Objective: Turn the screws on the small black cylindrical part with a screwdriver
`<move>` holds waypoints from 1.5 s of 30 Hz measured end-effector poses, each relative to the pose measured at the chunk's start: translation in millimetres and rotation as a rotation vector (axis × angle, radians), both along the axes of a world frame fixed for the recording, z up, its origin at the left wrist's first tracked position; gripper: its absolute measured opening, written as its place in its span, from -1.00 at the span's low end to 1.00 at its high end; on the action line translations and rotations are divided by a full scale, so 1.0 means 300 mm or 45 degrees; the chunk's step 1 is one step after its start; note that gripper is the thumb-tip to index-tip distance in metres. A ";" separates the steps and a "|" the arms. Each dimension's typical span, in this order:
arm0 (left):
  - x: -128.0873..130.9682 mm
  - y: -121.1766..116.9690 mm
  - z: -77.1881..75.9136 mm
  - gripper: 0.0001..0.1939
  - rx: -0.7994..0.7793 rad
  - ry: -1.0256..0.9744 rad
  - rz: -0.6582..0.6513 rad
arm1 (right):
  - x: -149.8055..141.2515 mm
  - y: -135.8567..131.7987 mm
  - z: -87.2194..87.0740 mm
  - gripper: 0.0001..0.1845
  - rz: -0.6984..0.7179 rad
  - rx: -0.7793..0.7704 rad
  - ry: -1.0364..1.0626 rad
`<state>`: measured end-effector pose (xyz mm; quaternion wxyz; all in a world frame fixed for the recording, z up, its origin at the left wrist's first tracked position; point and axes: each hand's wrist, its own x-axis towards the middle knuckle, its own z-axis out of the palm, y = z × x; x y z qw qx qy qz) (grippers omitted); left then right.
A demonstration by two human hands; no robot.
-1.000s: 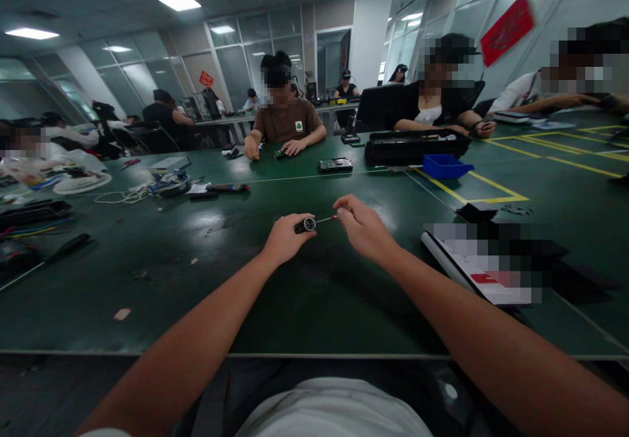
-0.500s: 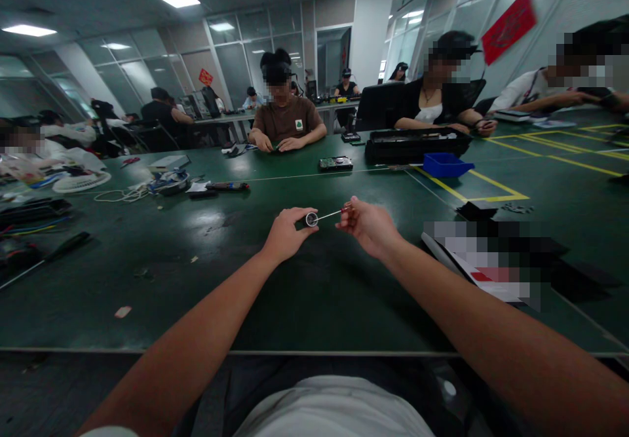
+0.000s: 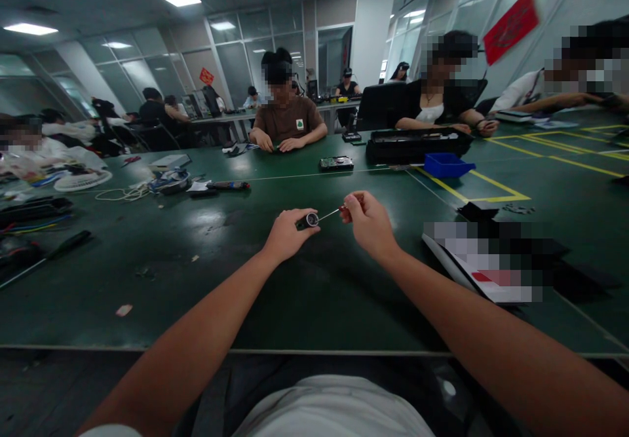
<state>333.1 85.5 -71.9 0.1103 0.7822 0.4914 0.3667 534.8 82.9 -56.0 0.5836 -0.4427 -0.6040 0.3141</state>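
Over the middle of the green table, my left hand (image 3: 286, 236) grips a small dark cylinder with a pale round rim (image 3: 312, 219) between thumb and fingers, its open end facing right. My right hand (image 3: 367, 225) is closed around the reddish handle of a screwdriver (image 3: 330, 215). The thin metal shaft slants down to the left, and its tip is at the rim of the cylinder; whether it goes inside I cannot tell. Most of the handle is hidden by my fingers.
Ahead lies a circuit-board device (image 3: 336, 163); behind it is a long black housing (image 3: 417, 145) beside a blue bin (image 3: 448, 165). A pen-like tool (image 3: 230, 187) and coiled cable (image 3: 125, 192) lie left. A large screwdriver (image 3: 63, 248) rests far left. Co-workers sit across the table (image 3: 221, 319).
My right hand has turned on the screwdriver handle, its fingers now folded differently and the back of the hand more in view. My left hand has barely moved.
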 end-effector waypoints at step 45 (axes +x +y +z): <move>-0.009 0.014 -0.014 -0.60 -0.047 0.105 -0.002 | 0.006 -0.049 0.027 -0.78 -0.015 0.201 -0.364</move>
